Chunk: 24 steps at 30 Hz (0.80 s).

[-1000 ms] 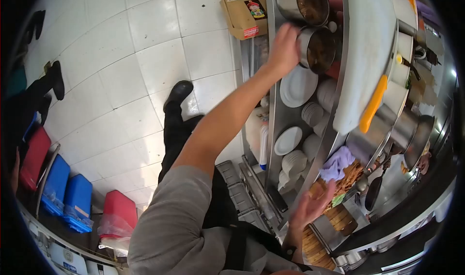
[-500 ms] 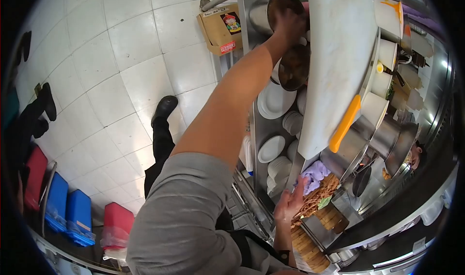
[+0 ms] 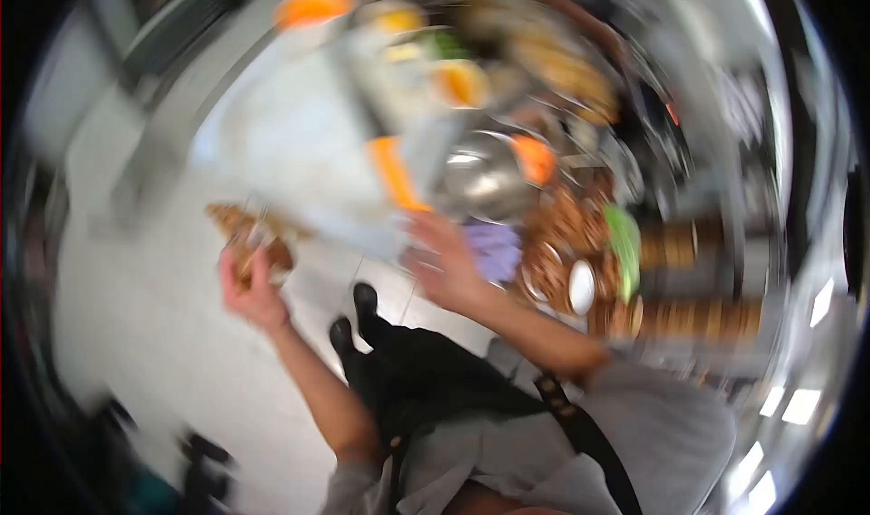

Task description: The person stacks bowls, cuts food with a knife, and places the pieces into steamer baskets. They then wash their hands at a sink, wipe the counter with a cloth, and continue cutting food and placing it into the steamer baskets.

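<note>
My left hand point(image 3: 254, 288) is closed around a glossy golden-brown piece of food point(image 3: 263, 247), held over the floor left of the cutting board. It looks like cooked meat, but motion blurs its kind. My right hand point(image 3: 442, 266) is at the board's near edge, fingers stretched out and apart, with nothing visible in it. Just beyond those fingers a knife with an orange handle point(image 3: 394, 172) lies on the white cutting board point(image 3: 290, 143); whether they touch is unclear. A crumpled purple cloth point(image 3: 494, 250) sits right of that hand.
A round metal pot point(image 3: 489, 175) stands beyond the cloth. To its right are a heap of brown cooked food point(image 3: 553, 234), a green leaf point(image 3: 623, 247) and stacked bamboo steamers point(image 3: 698, 317). Containers with orange contents point(image 3: 462, 84) line the board's far side.
My left hand has come out of the metal bowl on the shelf under the board, bringing the golden-brown piece. My right hand has left the cloth for the board's edge. The view has turned.
</note>
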{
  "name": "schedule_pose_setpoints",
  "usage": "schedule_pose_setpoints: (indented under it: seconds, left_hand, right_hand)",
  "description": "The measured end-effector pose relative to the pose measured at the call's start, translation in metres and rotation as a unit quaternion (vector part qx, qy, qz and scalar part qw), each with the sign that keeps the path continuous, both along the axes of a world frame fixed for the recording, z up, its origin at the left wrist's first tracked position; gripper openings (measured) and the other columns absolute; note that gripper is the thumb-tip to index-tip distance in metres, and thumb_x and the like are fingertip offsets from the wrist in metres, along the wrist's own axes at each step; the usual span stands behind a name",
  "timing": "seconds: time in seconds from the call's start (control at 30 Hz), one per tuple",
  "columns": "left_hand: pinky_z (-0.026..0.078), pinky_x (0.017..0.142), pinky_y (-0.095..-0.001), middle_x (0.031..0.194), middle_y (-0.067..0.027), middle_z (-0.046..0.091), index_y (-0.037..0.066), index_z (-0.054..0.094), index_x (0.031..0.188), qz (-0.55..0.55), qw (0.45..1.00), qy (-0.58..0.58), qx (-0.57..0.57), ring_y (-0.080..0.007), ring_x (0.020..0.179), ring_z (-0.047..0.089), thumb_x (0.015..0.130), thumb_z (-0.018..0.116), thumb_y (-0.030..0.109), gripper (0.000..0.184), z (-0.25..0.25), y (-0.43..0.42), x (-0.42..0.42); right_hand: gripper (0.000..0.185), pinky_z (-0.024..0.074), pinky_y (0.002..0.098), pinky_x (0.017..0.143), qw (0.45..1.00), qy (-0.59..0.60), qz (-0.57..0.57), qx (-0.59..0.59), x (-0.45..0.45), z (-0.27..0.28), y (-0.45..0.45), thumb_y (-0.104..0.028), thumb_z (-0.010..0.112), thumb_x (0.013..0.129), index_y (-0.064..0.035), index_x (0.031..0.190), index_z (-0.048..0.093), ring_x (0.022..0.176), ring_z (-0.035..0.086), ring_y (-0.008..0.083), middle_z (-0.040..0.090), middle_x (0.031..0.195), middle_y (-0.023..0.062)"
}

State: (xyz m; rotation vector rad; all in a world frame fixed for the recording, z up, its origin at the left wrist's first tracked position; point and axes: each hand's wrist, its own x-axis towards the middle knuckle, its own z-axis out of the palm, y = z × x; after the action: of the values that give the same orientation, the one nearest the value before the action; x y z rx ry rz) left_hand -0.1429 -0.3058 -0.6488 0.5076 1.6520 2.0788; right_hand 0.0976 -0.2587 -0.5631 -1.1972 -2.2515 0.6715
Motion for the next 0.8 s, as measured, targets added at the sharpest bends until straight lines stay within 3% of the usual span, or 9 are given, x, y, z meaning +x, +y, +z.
schedule_pose_setpoints:
  seconds: [0.1,0.17,0.27,0.33,0.47,0.5,0.67,0.73,0.8]
  left_hand:
    - [0.047,0.081,-0.0330,0.098,-0.0099,0.058,-0.004,0.059,0.107,-0.101,0.942,0.319,0.004,-0.0215,0.091,0.057,0.079,0.066,0.004,0.030,0.085,0.062,0.010]
    - [0.046,0.081,-0.0347,0.092,-0.0104,0.055,-0.003,0.059,0.108,-0.132,0.783,0.605,-0.058,-0.0237,0.088,0.056,0.079,0.061,0.001,0.029,0.071,0.117,0.001]
    - [0.047,0.079,-0.0360,0.090,-0.0140,0.056,-0.002,0.060,0.108,-0.425,0.803,0.407,-0.093,-0.0269,0.083,0.057,0.073,0.060,-0.002,0.035,-0.013,0.185,-0.045]
    - [0.048,0.075,-0.0361,0.082,-0.0151,0.060,-0.001,0.064,0.099,-0.509,0.764,0.370,-0.142,-0.0291,0.074,0.058,0.072,0.064,0.004,0.027,0.021,0.192,-0.052]
    - [0.040,0.051,-0.0408,0.058,-0.0191,0.055,0.000,0.062,0.064,-0.407,0.580,0.673,-0.213,-0.0281,0.049,0.049,0.073,0.072,0.024,0.027,0.078,0.188,-0.055]
    - [0.043,0.052,-0.0381,0.057,-0.0151,0.057,-0.001,0.060,0.065,-0.435,0.633,0.607,-0.204,-0.0230,0.051,0.055,0.074,0.065,0.009,0.014,0.100,0.186,-0.050]
    - [0.048,0.059,-0.0345,0.066,-0.0159,0.062,0.001,0.066,0.074,-0.458,0.656,0.579,-0.158,-0.0228,0.058,0.059,0.072,0.070,0.011,0.012,0.151,0.183,-0.026]
    - [0.048,0.061,-0.0350,0.070,-0.0175,0.063,0.000,0.066,0.077,-0.513,0.654,0.535,-0.156,-0.0261,0.062,0.061,0.072,0.070,0.008,0.010,0.155,0.197,-0.043]
    - [0.049,0.062,-0.0352,0.071,-0.0179,0.063,-0.001,0.066,0.077,-0.511,0.639,0.552,-0.162,-0.0269,0.063,0.062,0.072,0.069,0.006,0.009,0.159,0.202,-0.041]
  right_hand:
    - [0.054,0.0355,0.0498,0.098,0.984,-0.136,-0.087,0.079,-0.050,-0.049,0.064,-0.001,0.054,0.070,0.0100,0.121,0.044,0.117,0.037,0.0477,0.032,0.130,0.0377]
    - [0.046,0.0389,0.0474,0.095,0.974,-0.169,-0.148,-0.039,-0.062,-0.026,0.082,-0.004,0.053,0.073,0.0106,0.116,0.047,0.117,0.039,0.0442,0.032,0.130,0.0360]
    - [0.039,0.0416,0.0481,0.088,0.968,-0.093,-0.227,-0.049,-0.059,-0.015,0.098,-0.005,0.054,0.073,0.0065,0.110,0.049,0.111,0.046,0.0370,0.048,0.113,0.0308]
    - [0.034,0.0451,0.0476,0.077,0.969,-0.100,-0.226,-0.023,-0.075,-0.035,0.107,-0.009,0.053,0.075,0.0061,0.106,0.051,0.094,0.056,0.0349,0.056,0.102,0.0256]
    - [0.038,0.0455,0.0500,0.075,0.980,0.004,-0.164,0.109,-0.075,-0.091,0.086,-0.008,0.051,0.074,0.0070,0.109,0.049,0.087,0.060,0.0362,0.060,0.092,0.0233]
    - [0.044,0.0470,0.0482,0.078,0.966,-0.017,-0.155,-0.208,-0.055,-0.015,0.070,-0.008,0.049,0.078,0.0066,0.119,0.045,0.090,0.059,0.0373,0.060,0.097,0.0263]
    - [0.029,0.0485,0.0438,0.053,0.946,0.197,-0.224,-0.129,-0.050,0.003,0.025,-0.019,0.045,0.091,-0.0074,0.117,0.046,0.060,0.059,0.0357,0.057,0.071,0.0193]
    - [0.027,0.0433,0.0346,0.039,0.836,0.341,-0.149,-0.405,-0.068,0.033,0.040,-0.026,0.046,0.093,-0.0049,0.111,0.049,0.045,0.053,0.0205,0.052,0.066,0.0104]
    - [0.027,0.0401,0.0309,0.035,0.838,0.345,-0.157,-0.392,-0.082,0.031,0.047,-0.026,0.045,0.094,-0.0044,0.109,0.050,0.042,0.048,0.0151,0.050,0.065,0.0076]
